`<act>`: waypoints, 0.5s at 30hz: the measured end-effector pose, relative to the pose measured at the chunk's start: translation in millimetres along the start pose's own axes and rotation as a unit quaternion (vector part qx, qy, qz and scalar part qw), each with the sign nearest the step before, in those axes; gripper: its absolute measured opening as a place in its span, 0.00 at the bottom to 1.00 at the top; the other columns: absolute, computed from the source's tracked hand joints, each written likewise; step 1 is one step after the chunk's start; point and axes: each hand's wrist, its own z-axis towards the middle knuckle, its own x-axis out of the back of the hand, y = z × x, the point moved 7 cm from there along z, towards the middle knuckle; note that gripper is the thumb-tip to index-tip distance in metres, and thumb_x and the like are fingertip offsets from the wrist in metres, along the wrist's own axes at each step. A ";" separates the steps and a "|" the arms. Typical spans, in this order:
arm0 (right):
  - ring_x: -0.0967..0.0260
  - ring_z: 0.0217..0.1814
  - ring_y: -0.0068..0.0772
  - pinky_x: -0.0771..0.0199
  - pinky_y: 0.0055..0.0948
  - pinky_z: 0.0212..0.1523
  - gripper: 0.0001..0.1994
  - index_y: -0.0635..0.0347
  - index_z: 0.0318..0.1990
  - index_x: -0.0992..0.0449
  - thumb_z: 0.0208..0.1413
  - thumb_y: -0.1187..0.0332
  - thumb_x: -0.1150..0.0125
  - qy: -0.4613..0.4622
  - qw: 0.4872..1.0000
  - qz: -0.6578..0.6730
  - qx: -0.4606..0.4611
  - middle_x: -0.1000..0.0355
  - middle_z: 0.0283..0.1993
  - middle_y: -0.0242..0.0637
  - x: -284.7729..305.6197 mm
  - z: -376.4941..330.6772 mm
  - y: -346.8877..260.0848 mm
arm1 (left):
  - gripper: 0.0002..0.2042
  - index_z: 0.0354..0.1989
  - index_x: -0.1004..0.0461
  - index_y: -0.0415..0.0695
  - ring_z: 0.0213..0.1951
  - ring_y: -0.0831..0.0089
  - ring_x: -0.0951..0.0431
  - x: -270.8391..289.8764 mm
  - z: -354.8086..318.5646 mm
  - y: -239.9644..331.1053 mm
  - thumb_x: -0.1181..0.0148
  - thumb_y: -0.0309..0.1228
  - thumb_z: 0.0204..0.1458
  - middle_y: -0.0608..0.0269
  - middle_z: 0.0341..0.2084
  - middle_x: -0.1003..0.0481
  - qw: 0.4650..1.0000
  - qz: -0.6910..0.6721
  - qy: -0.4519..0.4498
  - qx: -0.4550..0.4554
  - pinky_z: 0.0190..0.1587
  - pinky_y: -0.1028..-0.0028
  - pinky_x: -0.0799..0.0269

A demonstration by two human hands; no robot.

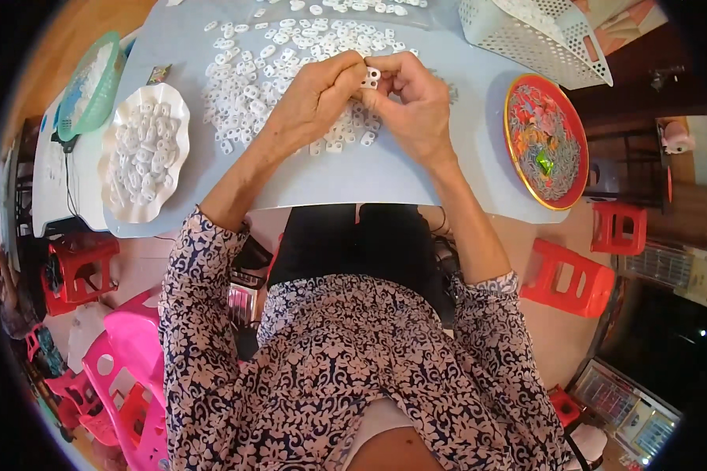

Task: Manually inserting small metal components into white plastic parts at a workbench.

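Note:
Both of my hands meet over the table around a small white plastic piece with holes [371,77]. My left hand [316,98] is closed, its fingertips pressed against the left side of the piece. My right hand [415,106] pinches the same piece between thumb and forefinger. Whatever else lies between the fingertips is hidden. Beneath and beyond my hands spreads a loose heap of similar white two-holed pieces [239,98]. To the left, a white wavy-edged plate [178,133] is full of such pieces.
At the right, a red tray with a gold rim [580,149] holds many thin grey metal parts and colourful wrappers. A white perforated basket [526,49] stands at the far right. A green basket [72,118] sits at the far left. Red stools [569,276] and a pink chair [133,337] surround the table.

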 end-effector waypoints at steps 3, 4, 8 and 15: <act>0.38 0.23 0.11 0.35 0.15 0.25 0.14 0.62 0.40 0.25 0.45 0.76 0.32 -0.015 0.999 0.027 -0.012 0.31 0.24 0.25 -2.0 0.2 -3.1 | 0.12 0.28 0.34 0.38 0.21 0.79 0.41 0.9 0.5 2.3 0.57 0.32 0.60 0.65 0.15 0.40 1.000 -0.015 -0.014 -0.003 0.24 0.75 0.41; 0.38 0.24 0.12 0.34 0.14 0.26 0.13 0.63 0.42 0.26 0.47 0.76 0.34 -0.023 0.999 0.041 -0.023 0.31 0.25 0.26 -3.6 0.4 -4.2 | 0.12 0.28 0.34 0.38 0.21 0.79 0.41 2.0 0.5 2.8 0.57 0.32 0.61 0.66 0.16 0.40 1.000 -0.026 -0.001 0.003 0.24 0.75 0.41; 0.37 0.25 0.12 0.34 0.14 0.27 0.13 0.65 0.44 0.27 0.50 0.77 0.37 -0.001 0.991 0.126 -0.036 0.31 0.27 0.26 -6.1 -0.2 -6.6 | 0.12 0.29 0.34 0.38 0.22 0.80 0.40 3.3 1.1 1.7 0.57 0.32 0.61 0.67 0.16 0.39 0.998 -0.056 0.023 0.002 0.25 0.76 0.40; 0.37 0.25 0.12 0.34 0.15 0.26 0.14 0.64 0.47 0.29 0.52 0.78 0.40 -0.034 0.993 0.101 -0.052 0.33 0.26 0.25 -4.0 0.5 -3.3 | 0.12 0.28 0.34 0.38 0.21 0.80 0.40 4.6 1.1 -0.5 0.57 0.32 0.61 0.67 0.15 0.40 1.000 -0.019 0.009 -0.010 0.24 0.76 0.40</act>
